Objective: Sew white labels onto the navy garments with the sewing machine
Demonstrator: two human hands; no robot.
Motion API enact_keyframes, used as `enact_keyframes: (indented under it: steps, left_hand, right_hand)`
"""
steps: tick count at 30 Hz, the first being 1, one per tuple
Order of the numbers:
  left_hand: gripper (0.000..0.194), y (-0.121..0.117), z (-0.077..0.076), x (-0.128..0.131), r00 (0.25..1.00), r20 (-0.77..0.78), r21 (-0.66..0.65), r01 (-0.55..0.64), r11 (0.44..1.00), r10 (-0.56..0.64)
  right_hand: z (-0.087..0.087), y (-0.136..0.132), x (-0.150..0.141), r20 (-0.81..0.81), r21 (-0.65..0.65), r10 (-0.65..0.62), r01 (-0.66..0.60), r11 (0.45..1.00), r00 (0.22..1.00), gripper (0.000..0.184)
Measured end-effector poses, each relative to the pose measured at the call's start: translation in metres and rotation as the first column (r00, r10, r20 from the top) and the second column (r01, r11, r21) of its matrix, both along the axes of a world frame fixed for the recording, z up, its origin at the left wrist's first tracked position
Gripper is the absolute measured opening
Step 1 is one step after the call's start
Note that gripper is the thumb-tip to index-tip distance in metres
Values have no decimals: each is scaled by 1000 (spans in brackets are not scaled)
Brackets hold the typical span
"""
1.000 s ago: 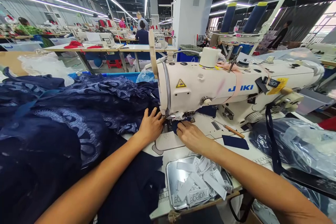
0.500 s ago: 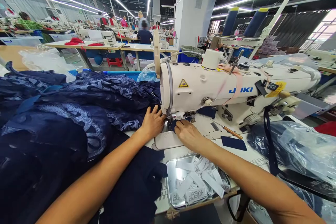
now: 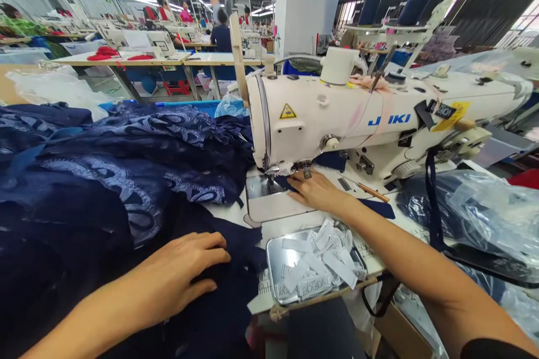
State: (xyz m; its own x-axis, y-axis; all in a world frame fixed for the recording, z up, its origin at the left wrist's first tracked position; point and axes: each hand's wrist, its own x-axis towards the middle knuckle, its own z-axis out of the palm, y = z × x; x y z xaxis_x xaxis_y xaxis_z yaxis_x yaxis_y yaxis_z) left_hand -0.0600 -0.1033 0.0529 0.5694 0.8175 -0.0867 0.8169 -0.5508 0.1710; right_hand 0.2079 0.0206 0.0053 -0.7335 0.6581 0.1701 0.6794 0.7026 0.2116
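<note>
My left hand [image 3: 191,266] is over the navy fabric [image 3: 223,291] at the front edge of the table, thumb apart from its loosely bent fingers, nothing in it. At the white sewing machine [image 3: 303,123], my right hand [image 3: 314,190] has its fingertips on a small navy fabric piece [image 3: 283,182] just right of the presser foot [image 3: 272,182]. Most of that piece is hidden by the fingers and the machine head. Left of the machine lies a big heap of navy patterned garments [image 3: 138,185].
A metal tray [image 3: 273,252] of white printed labels [image 3: 332,263] stands at the front edge. Right of the needle lie a wooden-handled tool [image 3: 374,192] and a navy patch [image 3: 379,208]. Plastic-bagged garments [image 3: 455,207] are at the right. Other people work at machines behind.
My left hand has left the presser foot and come back toward me, over the navy fabric. My right hand stays beside the needle, shifted slightly. The view has turned a little.
</note>
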Motion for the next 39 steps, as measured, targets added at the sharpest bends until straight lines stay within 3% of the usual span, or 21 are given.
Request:
enact_keyframes:
  steps: [3,6,9,11,13,16,19,21,23,26,28,30,32,34,35,36,39]
  left_hand:
    - [24,-15,-17,-10,1000,-1,-2,25,1000,-25]
    - [13,-13,-22,-11,996,44,63,73,995,-75]
    - [19,-5,-10,-6,987,111,215,94,972,-119]
    - [21,3,3,4,976,189,335,43,941,-112]
    - [20,15,12,22,951,299,374,-46,926,-74]
    - [23,40,10,59,889,457,258,-160,953,26]
    - [24,68,-10,92,857,511,123,-154,980,71]
    - [19,81,-27,101,854,507,61,-168,984,114]
    - [18,87,-40,99,812,543,18,-265,964,213]
    - [30,83,-46,85,623,690,-99,-424,900,369]
    - [28,75,-42,77,451,769,-272,-409,871,452]
    - [25,66,-34,74,284,787,-470,-299,831,547]
    - [28,59,-27,75,161,763,-602,-174,779,626]
    - [29,53,-21,79,106,741,-655,-106,748,663]
    - [29,51,-18,80,101,738,-660,-97,745,667]
    - [29,49,-16,81,106,739,-658,-100,747,665]
    - [28,44,-9,82,142,754,-633,-104,767,641]
  right_hand:
    - [1,1,-1,-6,-34,-20,20,999,1000,34]
    - [8,-1,1,-8,-74,-42,41,996,999,28]
    - [25,-19,4,-34,-82,-34,31,996,999,20]
    - [35,-40,2,-65,-91,35,-41,995,997,17]
    - [40,-63,-5,-66,-129,148,-156,979,987,18]
    - [33,-90,-22,8,-134,203,-200,971,979,16]
    - [20,-101,-39,80,-111,208,-198,974,975,16]
    - [14,-102,-44,80,-56,224,-220,974,971,18]
    - [13,-101,-42,41,-21,232,-231,973,972,18]
    - [20,-95,-28,-99,-103,201,-211,972,975,14]
    - [27,-90,-16,-295,-219,113,-182,959,949,11]
    - [33,-84,-6,-547,-380,-62,-181,907,835,11]
    - [37,-79,-1,-706,-561,-303,-245,791,640,10]
    - [39,-76,-3,-727,-676,-507,-354,646,463,7]
    - [40,-75,-6,-724,-690,-566,-403,602,394,7]
    - [40,-75,-10,-734,-676,-594,-437,593,329,7]
    - [40,-75,-28,-805,-569,-574,-468,677,148,8]
